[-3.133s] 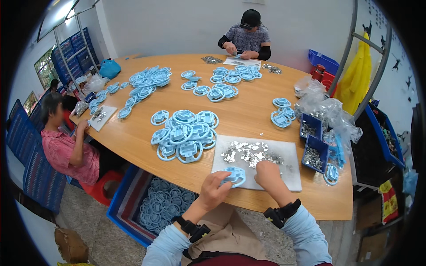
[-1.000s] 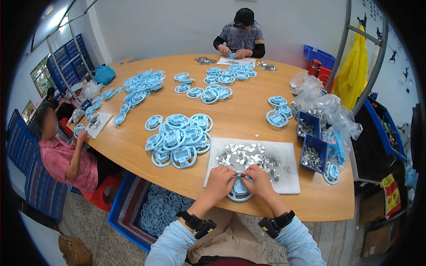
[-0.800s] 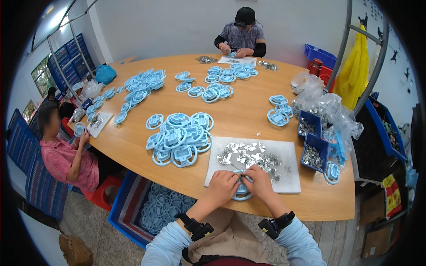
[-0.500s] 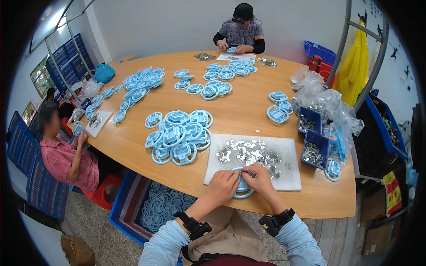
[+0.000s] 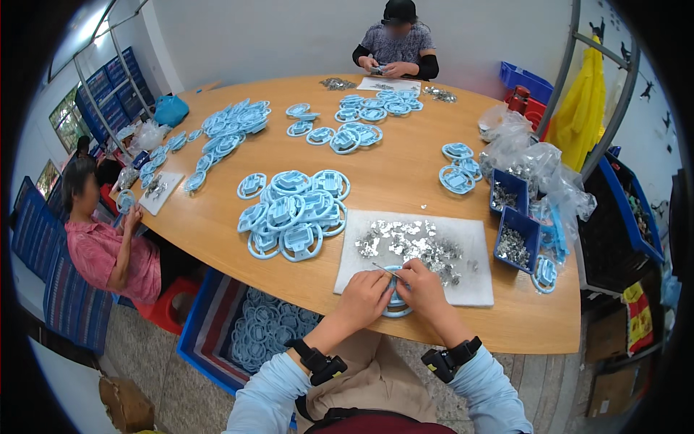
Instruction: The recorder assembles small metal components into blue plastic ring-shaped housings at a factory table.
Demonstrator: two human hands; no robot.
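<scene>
At the table's near edge, my left hand (image 5: 363, 297) is closed on the left side of a light blue plastic steering-wheel-shaped part (image 5: 397, 312). In my closed right hand (image 5: 423, 288) is a thin metal rod-like tool (image 5: 383, 270), its tip pointing left over the part's top. Fingers of both hands meet there and hide the part's middle. Just beyond lies a white pad (image 5: 470, 235) with many small shiny metal pieces (image 5: 412, 242) scattered on it. A pile of the same blue parts (image 5: 293, 213) lies left of the pad.
Right of the pad stand two dark blue bins (image 5: 517, 241) of small metal pieces, beside plastic bags (image 5: 538, 170). A blue crate (image 5: 189, 340) of parts sits below the table at left. One person (image 5: 397, 43) works across the table, another (image 5: 108, 239) at the left.
The tool has swung flatter, its tip now pointing left rather than up and away. My hands stay at the blue part. The view has shifted slightly.
</scene>
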